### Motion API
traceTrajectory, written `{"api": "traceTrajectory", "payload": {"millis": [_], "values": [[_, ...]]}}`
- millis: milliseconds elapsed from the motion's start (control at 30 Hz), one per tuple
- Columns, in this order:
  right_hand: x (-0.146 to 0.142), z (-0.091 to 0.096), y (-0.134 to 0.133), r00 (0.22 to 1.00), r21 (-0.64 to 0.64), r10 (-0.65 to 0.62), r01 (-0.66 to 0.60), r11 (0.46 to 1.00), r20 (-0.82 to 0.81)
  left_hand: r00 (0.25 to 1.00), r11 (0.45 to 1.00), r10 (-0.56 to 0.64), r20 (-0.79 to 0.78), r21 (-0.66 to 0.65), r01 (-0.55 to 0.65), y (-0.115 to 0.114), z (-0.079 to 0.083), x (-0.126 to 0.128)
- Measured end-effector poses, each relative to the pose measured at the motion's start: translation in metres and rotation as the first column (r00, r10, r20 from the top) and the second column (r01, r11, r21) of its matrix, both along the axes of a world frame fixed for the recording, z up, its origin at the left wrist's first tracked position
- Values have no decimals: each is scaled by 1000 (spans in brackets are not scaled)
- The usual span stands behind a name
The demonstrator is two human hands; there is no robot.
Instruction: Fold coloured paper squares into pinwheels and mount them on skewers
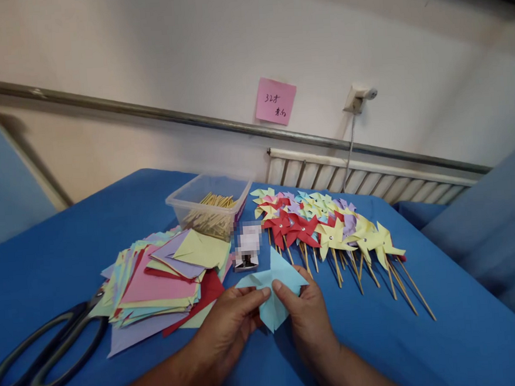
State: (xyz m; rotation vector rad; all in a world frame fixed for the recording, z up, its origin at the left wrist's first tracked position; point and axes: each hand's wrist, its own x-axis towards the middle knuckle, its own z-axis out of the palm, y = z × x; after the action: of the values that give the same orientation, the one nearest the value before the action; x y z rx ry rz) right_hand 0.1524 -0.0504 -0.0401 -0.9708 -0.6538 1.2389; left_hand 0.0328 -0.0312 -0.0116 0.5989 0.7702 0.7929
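A light blue paper pinwheel [273, 277] is held between both hands above the front of the table, its corners partly folded in toward the middle. My left hand [231, 318] grips its left side, thumb pressed near the centre. On the right side, my right hand [307, 310] pinches it, thumb on top and fingers behind. No stick shows on this pinwheel. Just beyond it stands a small box [247, 264], partly blurred out. Left of my hands lies a pile of coloured paper sheets [162, 282] in pink, yellow, purple, red and blue.
Large dark-handled scissors [65, 341] lie at the left. A clear plastic bin [183, 204] holds many thin wooden sticks [216, 204]. Finished pinwheels on sticks [304, 228] lie at the back right. Everything rests on a blue-covered table [460, 320] by a wall with a radiator [318, 171].
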Motion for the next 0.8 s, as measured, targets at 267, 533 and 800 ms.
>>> {"api": "traceTrajectory", "payload": {"millis": [267, 533, 800], "values": [[6, -2, 0, 995, 40, 44, -48, 998, 85, 998, 999, 47, -41, -11, -48, 4, 7, -7], [10, 8, -15, 637, 385, -217, -136, 913, 739, 989, 987, 148, 0, -64, -148, 14, 21, -20], [13, 19, -21, 440, 431, -292, -257, 865, 849, 995, 995, 97, 22, -30, -96, 10, 18, -21]]}}
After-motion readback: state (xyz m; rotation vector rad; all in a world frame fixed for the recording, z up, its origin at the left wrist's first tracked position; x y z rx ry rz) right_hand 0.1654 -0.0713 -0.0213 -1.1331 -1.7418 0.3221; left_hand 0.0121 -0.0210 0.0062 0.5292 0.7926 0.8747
